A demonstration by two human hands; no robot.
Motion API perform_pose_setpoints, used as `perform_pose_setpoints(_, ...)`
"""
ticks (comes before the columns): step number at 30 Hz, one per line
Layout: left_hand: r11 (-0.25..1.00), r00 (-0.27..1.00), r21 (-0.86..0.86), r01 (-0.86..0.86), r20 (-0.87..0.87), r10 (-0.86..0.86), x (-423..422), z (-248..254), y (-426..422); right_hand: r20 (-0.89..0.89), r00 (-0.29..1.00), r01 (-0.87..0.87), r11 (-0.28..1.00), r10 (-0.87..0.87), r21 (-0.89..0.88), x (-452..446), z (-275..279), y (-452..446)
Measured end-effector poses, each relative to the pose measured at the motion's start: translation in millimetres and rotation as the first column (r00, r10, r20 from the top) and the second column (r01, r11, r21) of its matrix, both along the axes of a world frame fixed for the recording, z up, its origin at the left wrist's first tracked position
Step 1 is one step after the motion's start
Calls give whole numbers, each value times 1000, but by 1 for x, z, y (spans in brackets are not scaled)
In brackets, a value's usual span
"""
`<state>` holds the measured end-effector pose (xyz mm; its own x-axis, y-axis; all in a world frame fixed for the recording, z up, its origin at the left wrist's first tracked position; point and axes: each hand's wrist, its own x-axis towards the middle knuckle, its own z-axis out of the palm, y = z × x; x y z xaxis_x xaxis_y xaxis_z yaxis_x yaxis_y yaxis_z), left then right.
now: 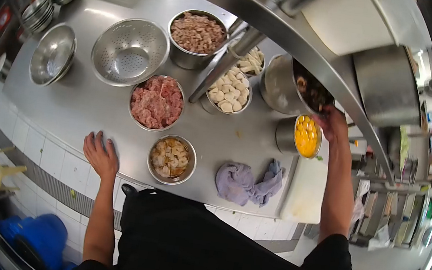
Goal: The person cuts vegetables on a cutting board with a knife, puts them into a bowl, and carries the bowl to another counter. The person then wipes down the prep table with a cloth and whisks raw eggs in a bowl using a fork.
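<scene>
The table (214,146) bears a big pot (277,85) of dark food on its right side, just beyond a smaller tin (284,136) of yolks. The right hand (333,123) is at the pot's rim, fingers bent; whether it grips cannot be told. The left hand (102,158), empty, fingers spread, rests on the table's near edge.

A steel pot (277,85) with dark contents (311,93) stands on the counter (69,110).
</scene>
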<state>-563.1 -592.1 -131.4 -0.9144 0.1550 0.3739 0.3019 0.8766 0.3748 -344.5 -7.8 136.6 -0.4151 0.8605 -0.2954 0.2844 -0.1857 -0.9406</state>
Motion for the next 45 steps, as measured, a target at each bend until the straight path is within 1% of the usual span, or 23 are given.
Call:
perform_pose_setpoints(1,1000,1000,0,12,4,-12,0,2,0,-102,995,-17,996,25,82,-28,-3,6)
perform_pose_setpoints(2,1000,1000,0,21,8,-21,0,2,0,-162,984,-66,997,69,27,-45,-13,36)
perform_pose_setpoints(3,1000,1000,-1,-20,17,20,0,2,0,-222,968,-122,992,113,-27,-65,-28,67)
perform_pose_setpoints(4,1000,1000,-3,-11,19,11,0,1,0,-340,929,-159,987,149,-1,-94,-37,77)
perform_pose_setpoints(5,1000,1000,-6,-5,19,5,-1,0,-1,-406,835,-355,928,371,117,-112,-41,89)
perform_pose_setpoints(6,1000,1000,-6,-8,26,8,-1,1,-1,-435,787,-414,897,439,157,-136,-49,99)
perform_pose_setpoints(7,999,998,-11,-43,34,44,-1,3,-1,-446,776,-421,893,446,160,-162,-58,105)
perform_pose_setpoints(10,998,996,-28,-57,74,59,-3,10,2,-426,819,-365,922,384,129,-221,-88,117)
perform_pose_setpoints(12,999,994,-9,-31,104,32,-4,11,0,-385,845,-353,928,371,119,-248,-107,123)
perform_pose_setpoints(13,998,992,-16,-53,114,55,-4,11,0,-365,856,-349,930,366,115,-257,-117,124)
perform_pose_setpoints(16,1000,994,-1,-26,103,26,-6,13,-1,-311,885,-332,938,347,102,-277,-138,124)
perform_pose_setpoints(22,999,986,-30,-38,161,43,-7,16,0,-247,914,-297,945,322,134,-288,-152,123)
perform_pose_setpoints(25,999,989,-22,-28,142,31,-8,15,0,-201,923,-299,941,327,156,-290,-154,123)
perform_pose_setpoints(28,1000,990,-12,-25,140,26,-8,16,2,-155,929,-308,934,337,181,-289,-151,120)
perform_pose_setpoints(33,1000,995,-26,-5,102,7,-8,13,0,-60,934,-327,909,353,257,-285,-128,114)
perform_pose_setpoints(37,1000,997,-17,0,75,1,-5,10,-1,111,934,-357,850,341,388,-268,-92,107)
perform_pose_setpoints(39,999,997,-22,38,67,-36,-5,6,-3,272,928,-362,778,253,513,-242,-70,83)
perform_pose_setpoints(40,999,998,-29,25,56,-23,-4,5,-3,349,918,-367,739,189,566,-223,-58,60)
perform_pose_setpoints(41,999,999,-35,10,46,-8,-3,3,-2,394,911,-358,714,124,601,-199,-42,29)
perform_pose_setpoints(42,999,999,-28,19,28,-19,-3,3,-2,454,888,-358,721,68,593,-173,-28,-2)
perform_pose_setpoints(43,999,999,-30,42,18,-42,-3,2,-2,287,943,-312,742,167,593,-129,-13,-71)
perform_pose_setpoints(44,999,999,-19,29,16,-29,-4,1,-2,391,911,-338,782,132,524,-92,-3,-122)
perform_pose_setpoints(45,1000,1000,-6,13,15,-13,-4,0,0,578,811,-454,719,90,526,-51,-17,-150)
